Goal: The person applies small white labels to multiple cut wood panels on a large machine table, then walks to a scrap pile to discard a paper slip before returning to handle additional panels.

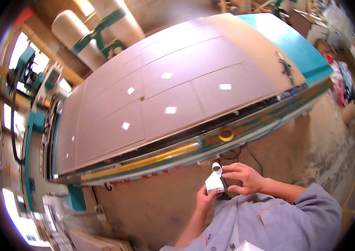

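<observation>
Grey jacket cloth (265, 219) lies closest, just behind both hands. The left hand (204, 200) has its grip closed on a small white device (214, 185) topped by a white roll (216, 164). Right of that grip, the right hand (246, 179) is half open beside the roll; whether it touches, I cannot tell. Beyond the grip, at least 7 white labels (170, 110) lie on brown panels (165, 94) across the bench (315, 65), 1 yellow ring (226, 139) at its near side.
</observation>
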Demonstrator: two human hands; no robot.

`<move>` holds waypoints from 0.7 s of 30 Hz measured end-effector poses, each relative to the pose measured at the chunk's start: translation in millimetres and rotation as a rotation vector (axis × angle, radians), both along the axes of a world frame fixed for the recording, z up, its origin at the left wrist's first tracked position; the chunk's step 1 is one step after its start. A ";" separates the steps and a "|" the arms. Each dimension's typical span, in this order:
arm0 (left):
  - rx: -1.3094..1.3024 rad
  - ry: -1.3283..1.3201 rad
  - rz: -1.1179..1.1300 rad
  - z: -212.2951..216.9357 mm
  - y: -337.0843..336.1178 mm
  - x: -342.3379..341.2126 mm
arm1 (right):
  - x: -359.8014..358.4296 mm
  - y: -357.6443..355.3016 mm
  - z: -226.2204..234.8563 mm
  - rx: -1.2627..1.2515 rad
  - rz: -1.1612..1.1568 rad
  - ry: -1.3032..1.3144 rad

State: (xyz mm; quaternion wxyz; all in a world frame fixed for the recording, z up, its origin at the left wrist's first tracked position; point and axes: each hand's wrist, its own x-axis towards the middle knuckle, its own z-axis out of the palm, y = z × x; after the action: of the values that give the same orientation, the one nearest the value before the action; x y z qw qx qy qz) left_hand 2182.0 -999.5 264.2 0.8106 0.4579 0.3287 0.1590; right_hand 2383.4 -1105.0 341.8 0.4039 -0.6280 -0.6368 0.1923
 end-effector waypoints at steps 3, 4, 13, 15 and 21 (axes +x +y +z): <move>0.079 0.046 -0.168 5.6 -38.0 34.2 | 22.4 -71.6 2.0 0.021 -0.153 0.028; 0.079 0.048 -0.218 7.8 -52.2 50.5 | 30.9 -100.0 1.4 0.021 -0.232 0.055; 0.078 0.030 -0.681 17.2 -266.1 280.7 | 125.8 -418.0 -14.2 0.063 -0.963 0.296; 0.092 0.018 -0.820 21.7 -327.4 330.9 | 152.9 -477.4 -0.8 0.109 -1.107 0.330; 0.163 0.048 -1.135 48.5 -462.4 476.2 | 245.8 -592.3 9.7 0.251 -1.407 0.300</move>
State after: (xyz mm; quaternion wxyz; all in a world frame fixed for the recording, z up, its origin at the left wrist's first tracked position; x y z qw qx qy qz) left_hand 2658.3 -1461.9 312.7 0.7233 0.6270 0.0364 -0.2870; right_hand 2629.1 -1697.4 351.4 0.5837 -0.8045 -0.0374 -0.1033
